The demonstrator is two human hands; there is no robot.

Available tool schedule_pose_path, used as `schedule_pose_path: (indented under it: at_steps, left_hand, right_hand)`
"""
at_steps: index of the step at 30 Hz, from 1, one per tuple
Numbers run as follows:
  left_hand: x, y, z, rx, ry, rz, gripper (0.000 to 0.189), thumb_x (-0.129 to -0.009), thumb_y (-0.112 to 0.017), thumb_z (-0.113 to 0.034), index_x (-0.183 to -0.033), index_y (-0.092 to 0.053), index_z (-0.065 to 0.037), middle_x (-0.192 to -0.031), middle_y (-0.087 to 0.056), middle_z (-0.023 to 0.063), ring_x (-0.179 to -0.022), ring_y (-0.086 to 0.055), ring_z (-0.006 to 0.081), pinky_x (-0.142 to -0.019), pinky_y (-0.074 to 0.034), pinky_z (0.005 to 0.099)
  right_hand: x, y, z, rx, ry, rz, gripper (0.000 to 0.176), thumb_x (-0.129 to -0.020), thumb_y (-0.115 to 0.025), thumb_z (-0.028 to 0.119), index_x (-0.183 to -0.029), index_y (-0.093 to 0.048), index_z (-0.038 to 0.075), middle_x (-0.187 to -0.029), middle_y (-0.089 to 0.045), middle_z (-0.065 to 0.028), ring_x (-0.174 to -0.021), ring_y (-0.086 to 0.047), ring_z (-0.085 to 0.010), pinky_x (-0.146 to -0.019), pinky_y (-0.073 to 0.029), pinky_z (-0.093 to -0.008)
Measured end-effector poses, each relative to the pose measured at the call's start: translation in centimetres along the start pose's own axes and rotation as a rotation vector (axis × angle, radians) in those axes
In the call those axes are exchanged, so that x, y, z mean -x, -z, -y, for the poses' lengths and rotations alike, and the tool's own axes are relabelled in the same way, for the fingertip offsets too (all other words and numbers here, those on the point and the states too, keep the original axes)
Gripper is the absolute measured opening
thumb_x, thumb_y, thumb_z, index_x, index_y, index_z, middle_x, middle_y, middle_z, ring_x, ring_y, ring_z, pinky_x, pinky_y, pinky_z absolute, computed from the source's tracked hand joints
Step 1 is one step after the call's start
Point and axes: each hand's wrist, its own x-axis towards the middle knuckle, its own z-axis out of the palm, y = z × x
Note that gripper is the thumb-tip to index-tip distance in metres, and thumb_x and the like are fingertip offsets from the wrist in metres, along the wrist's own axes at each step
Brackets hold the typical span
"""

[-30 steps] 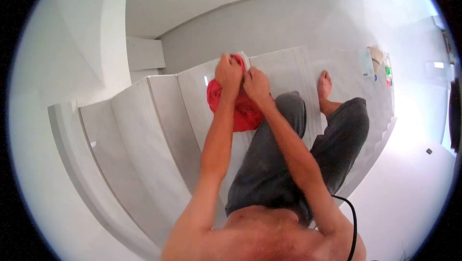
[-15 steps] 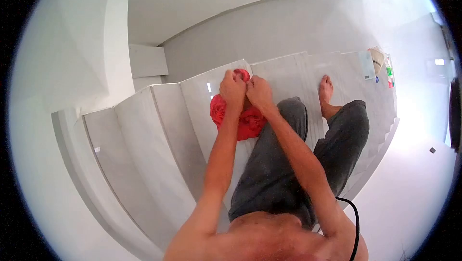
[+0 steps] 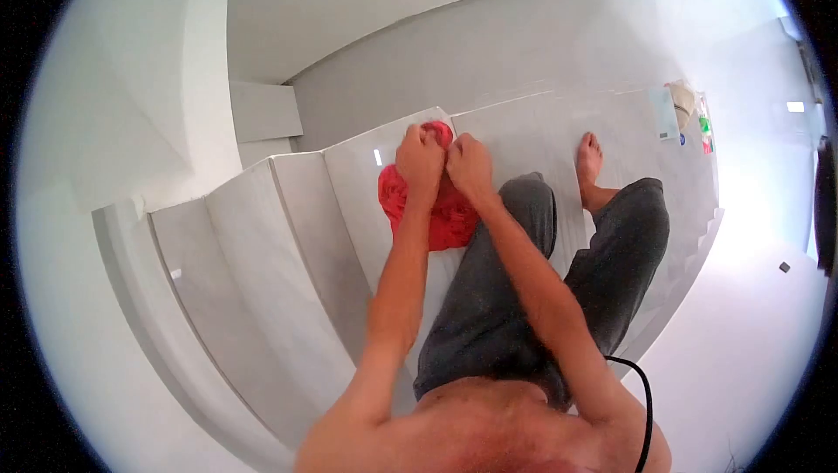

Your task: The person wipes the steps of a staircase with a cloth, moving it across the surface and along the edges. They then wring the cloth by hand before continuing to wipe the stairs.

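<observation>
A crumpled red cloth, possibly a thin bag, lies bunched on a pale marble stair tread, and a twisted part of it sticks up beyond my fists. My left hand is closed on the gathered red material, its fingers curled. Close beside it, my right hand pinches the same material from the other side. Both wrists hide the middle of the bundle. What is inside it, if anything, I cannot make out.
Marble stairs descend to the left. My bare foot rests on the tread at right. Farther right stand a pale blue box, a beige item and a green-and-white pack. A black cable hangs by my right arm.
Both hands keep their hold on the red cloth with only slight finger movement. The whole view has shifted a little; the bundle stays in place.
</observation>
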Motion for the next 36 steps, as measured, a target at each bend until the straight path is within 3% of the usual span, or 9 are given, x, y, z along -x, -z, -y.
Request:
schedule_pose_path:
  at_steps: [4,7,10,14,18,23,25,31,36]
  left_hand:
    - [-0.4,-0.7,0.9,-0.061,-0.028,-0.072,0.016,-0.091,-0.061,-0.021,-0.091,-0.062,-0.005,-0.084,-0.069,0.0189,-0.083,-0.066,0.0447,-0.071,-0.049,0.0556]
    - [-3.9,-1.5,0.2,-0.048,0.002,-0.091,0.015,-0.091,-0.061,-0.021,-0.091,-0.06,-0.006,-0.084,-0.069,0.0197,-0.085,-0.066,0.0454,-0.072,-0.049,0.0563]
    - [-0.8,-1.1,1.5,-0.004,-0.003,-0.07,0.024,-0.093,-0.062,-0.028,-0.088,-0.063,-0.004,-0.09,-0.07,0.0208,-0.088,-0.066,0.0458,-0.075,-0.051,0.0535]
    - [2.7,0.2,2.7,-0.04,-0.031,0.065,0.023,-0.093,-0.063,-0.028,-0.09,-0.057,-0.006,-0.084,-0.069,0.0212,-0.084,-0.066,0.0454,-0.071,-0.048,0.0568]
    - [-2.3,-0.8,2.5,-0.043,-0.035,-0.126,0.023,-0.095,-0.062,-0.025,-0.09,-0.057,-0.004,-0.083,-0.067,0.02,-0.082,-0.065,0.0449,-0.071,-0.047,0.056]
    - [1.1,1.0,4.8,0.104,-0.212,-0.063,0.03,-0.101,-0.054,-0.035,-0.09,-0.059,-0.008,-0.087,-0.066,0.0193,-0.082,-0.063,0.0449,-0.071,-0.048,0.0537]
    - [4.8,2.1,6.9,0.009,-0.205,-0.032,0.03,-0.101,-0.055,-0.035,-0.091,-0.058,-0.008,-0.088,-0.065,0.0188,-0.082,-0.063,0.0437,-0.071,-0.049,0.0527]
    - [5.4,2.6,7.6,-0.064,-0.04,-0.115,0.026,-0.099,-0.059,-0.031,-0.092,-0.057,-0.006,-0.089,-0.065,0.0178,-0.083,-0.064,0.042,-0.07,-0.049,0.0517]
    - [-0.7,1.7,4.5,-0.048,0.034,-0.06,0.021,-0.092,-0.063,-0.026,-0.092,-0.061,-0.006,-0.087,-0.069,0.0188,-0.083,-0.065,0.0436,-0.074,-0.049,0.0515]
  right_hand:
    - [0.5,0.0,0.0,0.02,0.006,-0.012,0.022,-0.093,-0.058,0.02,-0.093,-0.062,-0.002,-0.087,-0.068,-0.0277,-0.087,-0.065,-0.0483,-0.077,-0.05,-0.0548]
    - [0.9,0.8,1.3,0.006,-0.028,0.042,0.025,-0.095,-0.056,0.024,-0.1,-0.06,-0.001,-0.096,-0.068,-0.0281,-0.093,-0.064,-0.0505,-0.082,-0.049,-0.0582]
    - [0.7,0.1,0.4,0.016,0.031,-0.011,0.021,-0.094,-0.058,0.021,-0.095,-0.061,-0.001,-0.089,-0.068,-0.028,-0.09,-0.065,-0.0485,-0.077,-0.05,-0.0545]
    - [0.1,0.1,0.3,-0.024,0.016,0.003,0.021,-0.094,-0.058,0.021,-0.093,-0.06,0.0,-0.089,-0.067,-0.0288,-0.091,-0.065,-0.0486,-0.076,-0.049,-0.056]
    - [1.2,-0.3,0.5,0.075,-0.003,0.016,0.023,-0.095,-0.058,0.022,-0.094,-0.058,-0.001,-0.089,-0.067,-0.0294,-0.09,-0.065,-0.0488,-0.076,-0.048,-0.0575]
    - [1.3,-0.3,1.4,0.078,0.075,0.101,0.027,-0.096,-0.058,0.026,-0.099,-0.055,-0.001,-0.091,-0.068,-0.0284,-0.089,-0.065,-0.0488,-0.077,-0.048,-0.0574]
    - [2.4,0.6,2.5,0.069,0.037,0.166,0.028,-0.097,-0.058,0.027,-0.1,-0.055,0.0,-0.093,-0.068,-0.0276,-0.091,-0.065,-0.0481,-0.079,-0.049,-0.0568]
    - [4.3,-0.7,2.2,0.406,0.369,0.173,0.02,-0.099,-0.055,0.023,-0.104,-0.057,0.003,-0.099,-0.067,-0.0235,-0.091,-0.067,-0.0429,-0.08,-0.054,-0.0513]
    - [3.6,-0.6,2.0,0.381,0.238,0.192,0.014,-0.096,-0.055,0.015,-0.106,-0.057,0.005,-0.099,-0.067,-0.0219,-0.092,-0.067,-0.0419,-0.08,-0.054,-0.0521]
